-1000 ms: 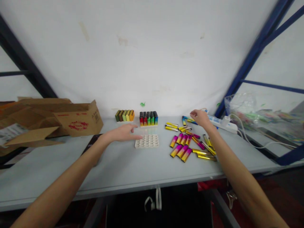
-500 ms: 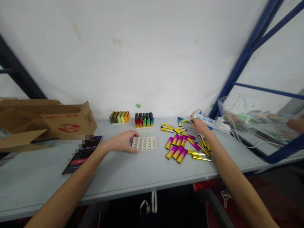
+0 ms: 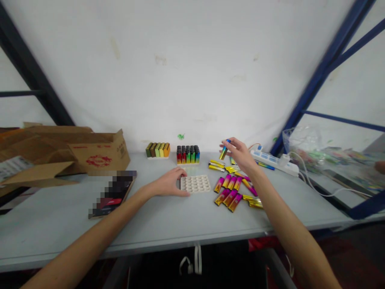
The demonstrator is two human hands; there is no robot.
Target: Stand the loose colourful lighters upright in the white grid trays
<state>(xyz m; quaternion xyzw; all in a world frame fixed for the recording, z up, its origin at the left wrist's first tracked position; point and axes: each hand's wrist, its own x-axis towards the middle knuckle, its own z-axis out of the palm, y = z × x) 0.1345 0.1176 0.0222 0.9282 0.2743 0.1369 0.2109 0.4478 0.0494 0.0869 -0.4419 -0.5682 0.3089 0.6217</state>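
Observation:
A blue and yellow lighter is pinched in the fingers of my right hand, raised above the back of the table. My left hand rests at the left end of a white tray with rows of holes, thumb and fingers around its edge. Pink and yellow lighters lie in rows right of the tray, with yellow ones behind them. Against the wall stand a tray of red, green and blue lighters and a tray of green, brown and orange ones.
An open cardboard box is at the left, with a partly pixelated phone before it. At the right are a white power strip, its cable and plastic bags. Part of another person's hand shows at the right edge.
My right hand has lifted a blue and yellow lighter off the table and moved left with it. My left hand remains at the tray. The whole view has shifted slightly.

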